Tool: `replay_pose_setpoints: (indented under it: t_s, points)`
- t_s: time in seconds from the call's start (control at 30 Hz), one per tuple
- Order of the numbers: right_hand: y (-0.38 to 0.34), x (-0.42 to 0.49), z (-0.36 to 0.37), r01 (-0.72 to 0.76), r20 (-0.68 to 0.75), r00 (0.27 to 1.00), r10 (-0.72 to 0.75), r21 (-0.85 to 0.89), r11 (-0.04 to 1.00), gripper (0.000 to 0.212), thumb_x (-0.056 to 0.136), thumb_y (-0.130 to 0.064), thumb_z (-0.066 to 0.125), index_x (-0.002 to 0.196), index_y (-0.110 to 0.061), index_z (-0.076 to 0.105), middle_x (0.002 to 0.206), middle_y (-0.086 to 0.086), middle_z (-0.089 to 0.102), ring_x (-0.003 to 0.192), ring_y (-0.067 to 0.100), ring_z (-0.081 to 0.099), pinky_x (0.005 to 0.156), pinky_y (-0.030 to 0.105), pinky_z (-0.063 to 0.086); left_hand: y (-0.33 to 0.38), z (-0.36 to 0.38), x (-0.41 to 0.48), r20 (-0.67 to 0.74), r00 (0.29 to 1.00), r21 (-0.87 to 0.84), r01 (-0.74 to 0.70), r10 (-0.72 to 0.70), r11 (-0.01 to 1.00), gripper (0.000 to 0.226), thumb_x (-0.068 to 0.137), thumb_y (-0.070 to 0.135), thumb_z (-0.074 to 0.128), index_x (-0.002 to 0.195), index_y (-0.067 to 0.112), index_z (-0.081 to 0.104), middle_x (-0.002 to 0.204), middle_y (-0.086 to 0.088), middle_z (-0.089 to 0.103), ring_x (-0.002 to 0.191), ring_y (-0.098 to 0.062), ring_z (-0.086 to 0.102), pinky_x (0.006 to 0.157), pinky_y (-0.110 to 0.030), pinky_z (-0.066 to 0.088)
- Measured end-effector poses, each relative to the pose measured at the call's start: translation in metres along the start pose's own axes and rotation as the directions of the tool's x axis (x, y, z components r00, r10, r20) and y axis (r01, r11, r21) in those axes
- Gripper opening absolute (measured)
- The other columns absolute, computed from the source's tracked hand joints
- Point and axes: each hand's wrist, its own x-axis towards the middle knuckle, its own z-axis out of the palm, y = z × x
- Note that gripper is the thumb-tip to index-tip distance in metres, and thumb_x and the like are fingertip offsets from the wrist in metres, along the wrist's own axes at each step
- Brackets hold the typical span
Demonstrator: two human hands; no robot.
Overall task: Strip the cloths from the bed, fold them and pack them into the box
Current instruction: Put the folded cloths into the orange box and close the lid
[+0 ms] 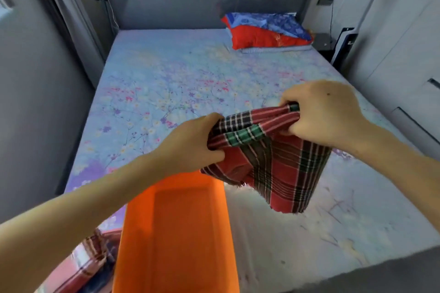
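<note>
Both arms reach forward over the orange box (176, 233). The left hand (190, 145) and right hand (326, 114) each grip an upper edge of the red plaid cloth (273, 162), fingers curled tight; the cloth hangs below them.

Single head-worn wide-angle view, taken from the foot of the bed with the pale-blue floral sheet (166, 74). It faces forward and down along the mattress to the grey padded headboard (190, 5) at the top of frame. Close range: both forearms enter from the bottom corners, the left hand (190, 145) and right hand (326, 114) grip the red-and-green plaid cloth (273, 162) mid-frame, and the orange plastic box (176, 233) fills the lower centre, nearest the lens.
</note>
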Motion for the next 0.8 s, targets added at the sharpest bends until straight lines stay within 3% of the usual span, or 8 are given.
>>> replay_pose_setpoints:
  t_s: [0.13, 0.3, 0.43, 0.57, 0.63, 0.7, 0.73, 0.8]
  points:
    - [-0.043, 0.026, -0.03, -0.075, 0.136, 0.989, 0.06, 0.107, 0.991, 0.041, 0.06, -0.037, 0.085, 0.097, -0.027, 0.07, 0.085, -0.003, 0.06, 0.088, 0.023, 0.056, 0.069, 0.031, 0.04, -0.024, -0.074, -0.019, -0.006, 0.998, 0.084, -0.065, 0.066, 0.994, 0.048, 0.071, 0.039, 0.051, 0.111, 0.013, 0.053, 0.079, 0.003, 0.053, 0.066, -0.014, 0.049, 0.054, -0.017, 0.034]
    - [-0.093, 0.059, -0.018, -0.083, 0.145, 0.988, 0.053, 0.205, 0.975, 0.046, 0.058, -0.037, 0.086, 0.098, -0.02, 0.071, 0.101, 0.005, 0.067, 0.095, 0.028, 0.058, 0.071, 0.033, 0.042, -0.061, -0.125, -0.027, 0.016, 0.999, 0.148, -0.038, 0.036, 0.988, 0.052, 0.066, 0.034, 0.045, 0.107, 0.004, 0.056, 0.089, -0.007, 0.057, 0.08, -0.024, 0.051, 0.061, -0.03, 0.032]
    - [-0.124, 0.052, -0.015, 0.047, -0.044, 0.998, -0.04, 0.167, 0.985, 0.038, 0.063, -0.036, 0.083, 0.094, -0.019, 0.069, 0.092, 0.003, 0.067, 0.09, 0.028, 0.06, 0.065, 0.029, 0.031, -0.076, -0.145, -0.054, -0.021, 1.0, 0.193, 0.001, 0.003, 0.981, 0.051, 0.062, 0.033, 0.048, 0.105, 0.008, 0.056, 0.085, -0.003, 0.056, 0.078, -0.025, 0.052, 0.06, -0.027, 0.037]
    - [-0.144, -0.007, 0.046, 0.293, -0.33, 0.914, -0.236, 0.136, 0.946, 0.026, 0.058, -0.012, 0.073, 0.078, -0.012, 0.057, 0.07, 0.004, 0.057, 0.062, 0.024, 0.049, 0.056, 0.027, 0.027, -0.098, -0.099, -0.108, -0.028, 0.997, 0.306, -0.064, 0.076, 0.95, 0.045, 0.058, 0.041, 0.06, 0.095, 0.018, 0.052, 0.084, 0.003, 0.054, 0.073, -0.017, 0.048, 0.059, -0.025, 0.037]
    - [-0.158, -0.056, 0.105, 0.381, -0.226, 0.904, -0.362, 0.049, 0.923, 0.026, 0.06, -0.006, 0.062, 0.081, -0.013, 0.049, 0.071, 0.004, 0.052, 0.064, 0.02, 0.04, 0.06, 0.028, 0.021, -0.111, -0.042, -0.135, 0.121, 0.981, 0.328, -0.184, 0.152, 0.927, 0.043, 0.064, 0.045, 0.067, 0.097, 0.021, 0.051, 0.088, 0.006, 0.054, 0.076, -0.013, 0.048, 0.064, -0.02, 0.04]
    - [-0.17, -0.108, 0.175, 0.474, 0.037, 0.879, -0.476, 0.057, 0.879, 0.031, 0.058, -0.006, 0.06, 0.083, -0.014, 0.045, 0.072, 0.003, 0.052, 0.066, 0.022, 0.041, 0.059, 0.031, 0.028, -0.126, 0.027, -0.157, 0.41, 0.908, 0.367, -0.249, 0.085, 0.896, 0.048, 0.069, 0.039, 0.07, 0.107, 0.019, 0.05, 0.102, 0.002, 0.055, 0.089, -0.017, 0.05, 0.078, -0.029, 0.044]
    - [-0.175, -0.128, 0.202, 0.528, 0.238, 0.815, -0.528, 0.068, 0.846, 0.037, 0.054, -0.007, 0.066, 0.086, -0.015, 0.048, 0.075, 0.003, 0.054, 0.067, 0.023, 0.046, 0.057, 0.032, 0.034, -0.131, 0.061, -0.167, 0.555, 0.832, 0.402, -0.275, 0.006, 0.873, 0.053, 0.07, 0.035, 0.07, 0.114, 0.015, 0.048, 0.11, -0.002, 0.053, 0.098, -0.021, 0.049, 0.085, -0.035, 0.042]
    - [-0.18, -0.151, 0.24, 0.596, 0.584, 0.573, -0.575, 0.185, 0.781, 0.038, 0.061, -0.009, 0.072, 0.096, -0.012, 0.058, 0.088, 0.007, 0.06, 0.08, 0.028, 0.056, 0.062, 0.035, 0.041, -0.139, 0.117, -0.186, 0.721, 0.681, 0.455, -0.325, -0.129, 0.829, 0.062, 0.076, 0.031, 0.068, 0.128, 0.012, 0.041, 0.124, -0.01, 0.048, 0.111, -0.029, 0.045, 0.09, -0.042, 0.039]
